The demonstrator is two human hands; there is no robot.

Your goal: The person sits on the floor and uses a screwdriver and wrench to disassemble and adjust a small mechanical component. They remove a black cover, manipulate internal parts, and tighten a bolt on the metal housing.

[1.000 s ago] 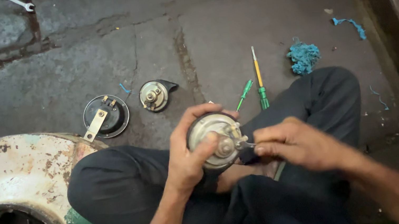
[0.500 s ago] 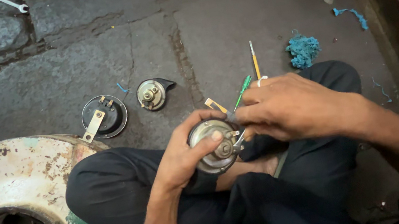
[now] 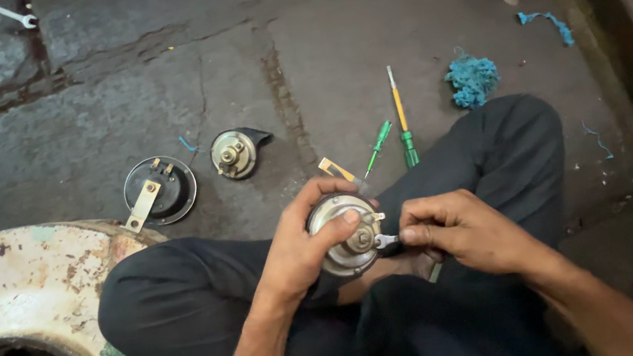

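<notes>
I sit cross-legged on a stone floor. My left hand (image 3: 299,244) grips a round metal horn (image 3: 342,235) over my lap, thumb across its face. My right hand (image 3: 460,230) pinches a small spanner (image 3: 386,239) whose head sits at the horn's centre nut. On the floor beyond my knee lie a green-handled screwdriver (image 3: 377,148), a longer yellow-and-green screwdriver (image 3: 401,115) and a small yellow-tipped tool (image 3: 336,170).
A black horn disc with a metal bracket (image 3: 159,191) and a smaller brass-coloured horn part (image 3: 235,153) lie on the floor at left. A rusty white-and-green drum (image 3: 16,310) stands by my left knee. Blue rag (image 3: 473,79) far right; wrench (image 3: 7,13) top left.
My right hand reached out toward the screwdrivers half a second ago and has come back to the horn, now holding the small spanner at its centre. The left hand kept its grip.
</notes>
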